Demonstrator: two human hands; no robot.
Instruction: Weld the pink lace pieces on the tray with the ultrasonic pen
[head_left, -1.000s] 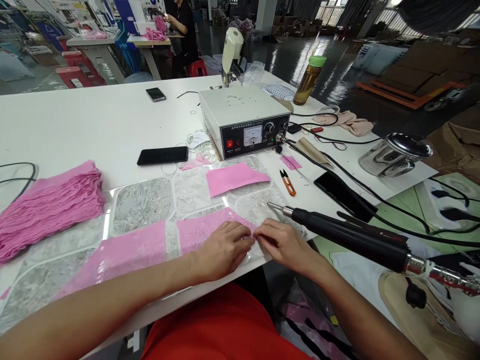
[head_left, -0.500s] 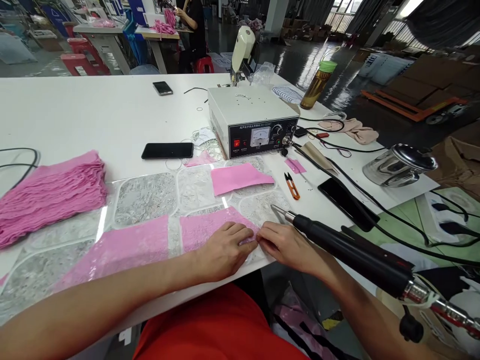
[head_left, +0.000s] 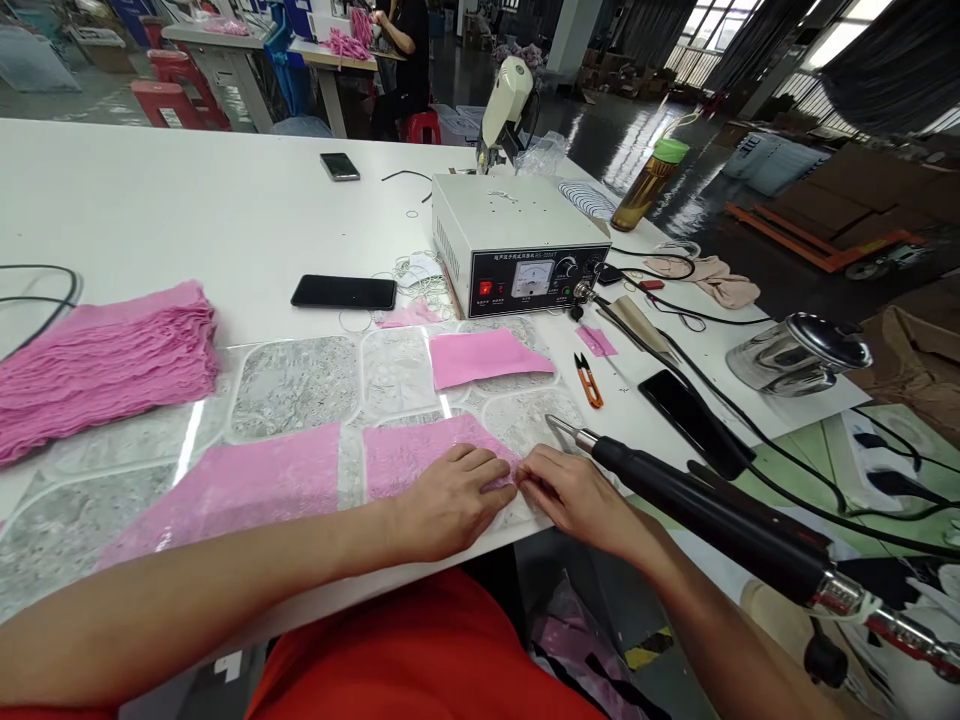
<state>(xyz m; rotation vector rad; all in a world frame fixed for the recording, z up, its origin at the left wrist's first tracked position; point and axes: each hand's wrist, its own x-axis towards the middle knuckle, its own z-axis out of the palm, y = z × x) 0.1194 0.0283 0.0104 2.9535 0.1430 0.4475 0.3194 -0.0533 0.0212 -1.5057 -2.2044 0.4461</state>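
Observation:
My left hand (head_left: pixel 454 500) rests on the right part of a pink fabric piece (head_left: pixel 420 455), its thumb and fingers closed together. Against it, my right hand (head_left: pixel 574 495) is pinched shut, and the fingertips of both hands meet at the piece's right end near the table's front edge. Whatever lies between the fingertips is hidden. A second pink piece (head_left: pixel 277 470) lies to the left, partly behind my left forearm; both pieces have a speckled, glossy look. Just beyond my right hand is the metal tip of a black handheld tool (head_left: pixel 705 515) with a cable.
Farther back are a plain pink piece (head_left: pixel 487 358), orange thread snips (head_left: pixel 589 382), a white control box (head_left: pixel 525 230) and a dark phone (head_left: pixel 343 292). A pink fabric stack (head_left: pixel 112 365) sits left. At right are another phone (head_left: pixel 694 420) and a steel mug (head_left: pixel 795 355). Someone (head_left: pixel 401 60) works behind.
The camera view has shifted slightly, so the table things appear a little to the right. Both hands stay together at the same corner, with hardly any finger movement.

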